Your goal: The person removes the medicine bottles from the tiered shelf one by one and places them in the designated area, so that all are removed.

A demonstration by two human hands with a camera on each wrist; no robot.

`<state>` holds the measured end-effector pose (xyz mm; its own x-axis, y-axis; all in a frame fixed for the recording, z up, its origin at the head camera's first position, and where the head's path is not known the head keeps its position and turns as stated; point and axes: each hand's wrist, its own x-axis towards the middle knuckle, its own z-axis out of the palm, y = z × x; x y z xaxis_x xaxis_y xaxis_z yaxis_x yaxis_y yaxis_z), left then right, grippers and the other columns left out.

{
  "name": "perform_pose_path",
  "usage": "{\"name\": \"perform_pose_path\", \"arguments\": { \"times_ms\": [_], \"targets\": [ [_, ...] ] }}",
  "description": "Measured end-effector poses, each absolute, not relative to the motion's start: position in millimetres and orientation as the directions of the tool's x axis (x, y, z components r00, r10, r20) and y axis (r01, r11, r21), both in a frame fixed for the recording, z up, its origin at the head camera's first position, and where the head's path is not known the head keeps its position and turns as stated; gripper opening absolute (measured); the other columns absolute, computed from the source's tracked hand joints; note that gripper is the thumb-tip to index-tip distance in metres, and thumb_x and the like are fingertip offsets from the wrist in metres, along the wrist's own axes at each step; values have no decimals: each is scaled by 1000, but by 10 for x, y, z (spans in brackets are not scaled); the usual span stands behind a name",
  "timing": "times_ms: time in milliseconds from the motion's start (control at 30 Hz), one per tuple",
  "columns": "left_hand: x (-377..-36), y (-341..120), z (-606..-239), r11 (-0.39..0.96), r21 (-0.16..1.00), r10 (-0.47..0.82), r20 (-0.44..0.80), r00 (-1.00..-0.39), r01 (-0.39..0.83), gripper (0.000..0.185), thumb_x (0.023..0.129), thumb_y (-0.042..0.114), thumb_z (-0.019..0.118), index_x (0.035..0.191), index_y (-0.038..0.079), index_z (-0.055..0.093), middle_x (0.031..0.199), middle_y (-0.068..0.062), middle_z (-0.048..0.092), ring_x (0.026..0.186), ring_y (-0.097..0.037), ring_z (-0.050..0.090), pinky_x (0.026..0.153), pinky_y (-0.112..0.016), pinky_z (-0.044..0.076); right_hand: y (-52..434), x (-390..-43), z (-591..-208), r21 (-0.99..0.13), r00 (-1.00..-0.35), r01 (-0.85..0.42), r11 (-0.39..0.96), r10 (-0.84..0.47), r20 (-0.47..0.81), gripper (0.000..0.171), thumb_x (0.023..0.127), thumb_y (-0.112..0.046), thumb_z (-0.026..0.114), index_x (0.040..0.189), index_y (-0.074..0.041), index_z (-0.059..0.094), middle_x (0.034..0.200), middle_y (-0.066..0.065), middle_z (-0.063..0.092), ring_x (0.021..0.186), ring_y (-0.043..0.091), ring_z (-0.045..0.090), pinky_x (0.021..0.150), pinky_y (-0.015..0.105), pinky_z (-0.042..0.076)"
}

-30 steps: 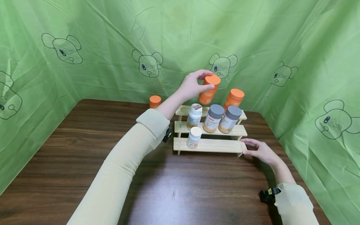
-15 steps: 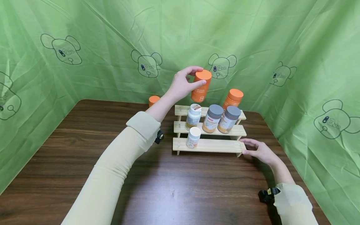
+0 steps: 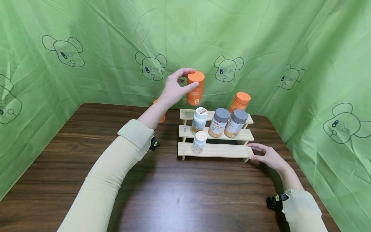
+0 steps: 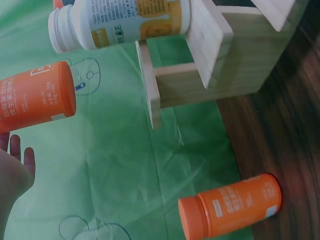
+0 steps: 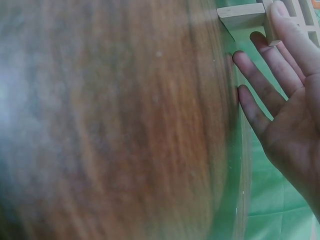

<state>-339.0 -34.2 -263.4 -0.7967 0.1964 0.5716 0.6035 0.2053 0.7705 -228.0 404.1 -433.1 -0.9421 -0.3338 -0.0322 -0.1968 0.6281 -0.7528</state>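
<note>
My left hand (image 3: 176, 88) holds an orange bottle (image 3: 195, 88) up in the air, thumb on one side and fingers on the other. The bottle hangs just above the left end of the top step of a three-tier wooden display rack (image 3: 223, 150). In the left wrist view that orange bottle (image 4: 37, 95) is partly cut off by the frame edge. My right hand (image 3: 268, 157) grips the right end of the rack's lowest step. Thumb and index finger lie on either side of its edge (image 5: 270, 22) in the right wrist view, the other fingers extended.
Another orange bottle (image 3: 239, 102) stands on the top step. The middle step bears a white bottle (image 3: 199, 121) and two grey-capped bottles (image 3: 218, 123). A small white bottle (image 3: 199, 142) is on the lowest step. Behind my left forearm stands an orange bottle (image 4: 235, 207) on the table.
My left hand has carried the orange bottle leftward, from above the middle of the top step to above its left end. The right hand and the rack have stayed put.
</note>
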Motion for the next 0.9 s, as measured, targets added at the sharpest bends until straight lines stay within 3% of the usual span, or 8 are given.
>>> {"name": "perform_pose_path", "arguments": {
  "times_ms": [467,733,900],
  "targets": [
    [-3215,-760,-2636,246,780,156,554,-818,575,44,82,15,73,123,8,59,119,-7,60,109,-12,50,95,-32,40,4020,-2268,-4322,-760,-941,-196,620,-336,-30,52,85,-19,71,132,-4,52,129,22,56,109,-9,51,89,12,40],
    [-3185,-1025,-2686,279,781,138,543,-828,559,44,83,18,72,123,7,59,123,-6,60,113,-14,50,98,-37,40,4026,-2268,-4325,-769,-939,-199,608,-342,-28,53,85,-17,71,132,-5,52,129,20,56,110,-7,51,90,16,42],
    [-3185,-1170,-2762,324,787,106,521,-847,525,45,83,17,72,124,6,59,124,-8,59,111,-15,50,95,-34,40,4036,-2273,-4339,-779,-937,-200,594,-348,-24,53,85,-16,71,133,-5,51,130,20,56,111,-7,51,91,17,43]
  ]
}}
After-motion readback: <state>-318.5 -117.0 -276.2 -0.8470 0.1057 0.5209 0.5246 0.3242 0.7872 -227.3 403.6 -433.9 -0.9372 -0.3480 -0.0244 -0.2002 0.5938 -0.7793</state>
